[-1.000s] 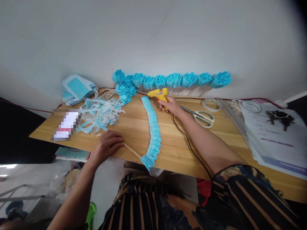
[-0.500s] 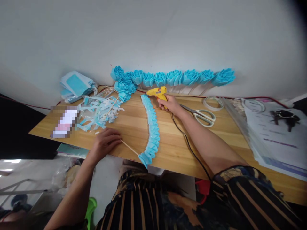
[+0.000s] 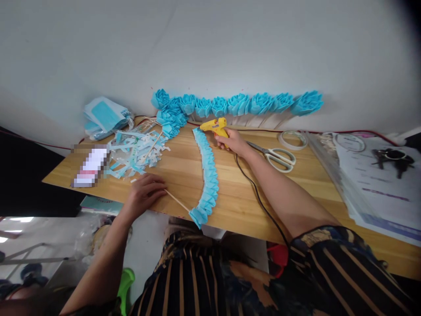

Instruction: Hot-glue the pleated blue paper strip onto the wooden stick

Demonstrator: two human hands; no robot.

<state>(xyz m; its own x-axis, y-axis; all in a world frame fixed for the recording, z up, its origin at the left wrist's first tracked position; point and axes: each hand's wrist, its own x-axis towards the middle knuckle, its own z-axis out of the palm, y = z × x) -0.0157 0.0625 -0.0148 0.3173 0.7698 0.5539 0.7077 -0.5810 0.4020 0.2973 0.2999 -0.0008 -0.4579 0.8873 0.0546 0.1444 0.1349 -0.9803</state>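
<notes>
My left hand (image 3: 147, 192) is closed around one end of a thin wooden stick (image 3: 177, 199) by the table's front edge. The stick's other end meets the lower end of a long pleated blue strip (image 3: 209, 175), which curves up the table. My right hand (image 3: 232, 141) grips a yellow glue gun (image 3: 215, 126) by its handle. The gun's nozzle points left, at the far end of the strip; whether it touches cannot be told. A dark cord (image 3: 253, 184) runs from the gun toward me, passing beside my right forearm.
Blue fabric flowers (image 3: 238, 104) line the wall. Scissors (image 3: 279, 159) and a tape roll (image 3: 292, 140) lie right of my hand. Cut scraps (image 3: 134, 151), blue-and-white masks (image 3: 107, 116) and a blurred phone (image 3: 90, 166) are on the left. Papers (image 3: 378, 188) and keys (image 3: 393, 159) lie far right.
The view has shifted very slightly. Both hands keep their holds, and the glue gun stays at the strip's far end with hardly any movement.
</notes>
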